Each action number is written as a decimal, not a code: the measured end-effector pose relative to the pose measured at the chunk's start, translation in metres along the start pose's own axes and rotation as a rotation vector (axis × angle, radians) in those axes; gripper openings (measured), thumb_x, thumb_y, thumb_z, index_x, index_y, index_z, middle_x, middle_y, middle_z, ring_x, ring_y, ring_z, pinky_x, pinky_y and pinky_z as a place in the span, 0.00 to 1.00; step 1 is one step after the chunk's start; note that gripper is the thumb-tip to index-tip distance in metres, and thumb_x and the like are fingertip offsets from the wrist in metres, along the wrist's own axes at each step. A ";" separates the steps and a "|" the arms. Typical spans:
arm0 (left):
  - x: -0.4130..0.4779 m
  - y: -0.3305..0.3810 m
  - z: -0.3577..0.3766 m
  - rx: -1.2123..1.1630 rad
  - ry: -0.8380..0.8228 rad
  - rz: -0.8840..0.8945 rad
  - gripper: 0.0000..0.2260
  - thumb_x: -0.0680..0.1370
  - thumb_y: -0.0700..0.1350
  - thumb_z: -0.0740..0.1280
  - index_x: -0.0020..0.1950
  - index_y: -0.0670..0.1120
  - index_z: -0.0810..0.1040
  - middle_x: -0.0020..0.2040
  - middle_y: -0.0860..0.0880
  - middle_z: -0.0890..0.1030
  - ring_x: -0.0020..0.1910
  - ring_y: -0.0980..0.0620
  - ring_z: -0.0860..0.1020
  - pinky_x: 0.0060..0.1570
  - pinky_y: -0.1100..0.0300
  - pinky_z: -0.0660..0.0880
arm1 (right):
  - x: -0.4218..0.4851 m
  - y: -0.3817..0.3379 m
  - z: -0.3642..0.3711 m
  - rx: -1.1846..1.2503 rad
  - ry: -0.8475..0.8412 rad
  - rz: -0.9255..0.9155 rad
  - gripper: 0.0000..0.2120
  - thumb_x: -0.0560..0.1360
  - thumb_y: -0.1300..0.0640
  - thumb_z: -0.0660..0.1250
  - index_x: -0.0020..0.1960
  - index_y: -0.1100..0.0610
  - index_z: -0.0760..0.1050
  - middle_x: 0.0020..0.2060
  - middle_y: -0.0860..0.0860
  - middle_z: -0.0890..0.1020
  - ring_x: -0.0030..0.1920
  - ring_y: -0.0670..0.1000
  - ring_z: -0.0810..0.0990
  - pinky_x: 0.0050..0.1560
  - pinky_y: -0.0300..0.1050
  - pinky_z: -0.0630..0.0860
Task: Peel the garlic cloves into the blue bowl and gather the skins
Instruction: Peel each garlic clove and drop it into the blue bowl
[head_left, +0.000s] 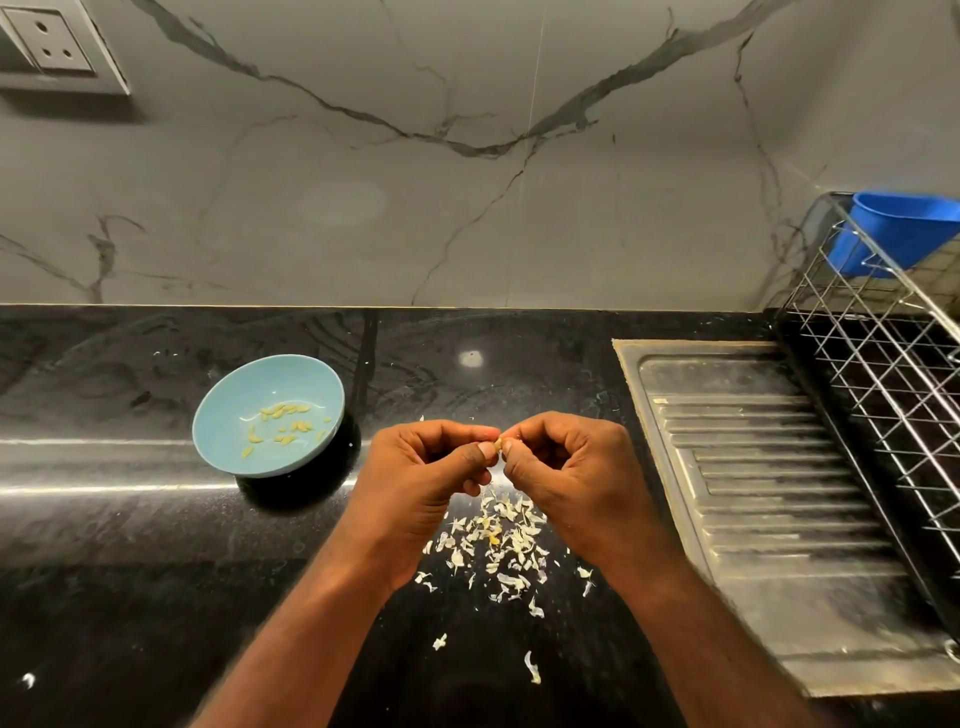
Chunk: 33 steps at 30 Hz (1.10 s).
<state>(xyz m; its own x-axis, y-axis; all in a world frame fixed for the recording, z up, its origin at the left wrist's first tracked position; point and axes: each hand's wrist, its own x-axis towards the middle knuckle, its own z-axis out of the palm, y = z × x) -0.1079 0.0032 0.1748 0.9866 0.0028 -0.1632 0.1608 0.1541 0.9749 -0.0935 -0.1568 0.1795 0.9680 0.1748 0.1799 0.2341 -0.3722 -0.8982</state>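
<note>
Pale yellow garlic clove (498, 443), mostly hidden, is pinched between the left hand (431, 467) and the right hand (566, 462); its long axis cannot be told.

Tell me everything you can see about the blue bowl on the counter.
The blue bowl is round, shallow, pale blue and smooth, looking like glazed ceramic. It stands upright on the black counter, left of the left hand, which does not touch it. Inside lies a thin scatter of small yellowish peeled cloves; most of its floor is bare.
</note>
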 end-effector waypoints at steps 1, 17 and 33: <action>0.000 0.000 0.000 0.011 0.004 0.012 0.05 0.72 0.36 0.72 0.45 0.42 0.86 0.38 0.42 0.84 0.35 0.51 0.79 0.36 0.62 0.76 | 0.000 0.000 0.001 0.006 -0.002 0.004 0.07 0.74 0.60 0.72 0.41 0.50 0.82 0.33 0.44 0.83 0.32 0.44 0.81 0.33 0.37 0.79; -0.003 -0.002 0.008 0.171 0.067 0.148 0.05 0.73 0.37 0.73 0.47 0.42 0.86 0.37 0.47 0.85 0.34 0.56 0.80 0.37 0.67 0.76 | -0.004 -0.002 0.004 0.045 0.050 0.024 0.05 0.73 0.58 0.72 0.39 0.52 0.83 0.32 0.46 0.83 0.31 0.46 0.81 0.33 0.45 0.80; -0.007 -0.010 0.018 0.037 0.097 0.172 0.09 0.74 0.41 0.71 0.53 0.42 0.84 0.45 0.45 0.87 0.44 0.46 0.85 0.46 0.56 0.81 | -0.007 -0.004 0.007 0.127 0.129 0.074 0.03 0.74 0.57 0.74 0.42 0.52 0.81 0.34 0.44 0.84 0.35 0.43 0.83 0.35 0.36 0.78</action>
<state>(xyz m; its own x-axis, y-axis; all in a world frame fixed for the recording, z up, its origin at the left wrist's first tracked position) -0.1164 -0.0165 0.1687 0.9926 0.1210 -0.0061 -0.0069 0.1069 0.9943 -0.1020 -0.1497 0.1793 0.9877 0.0294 0.1538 0.1561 -0.2601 -0.9529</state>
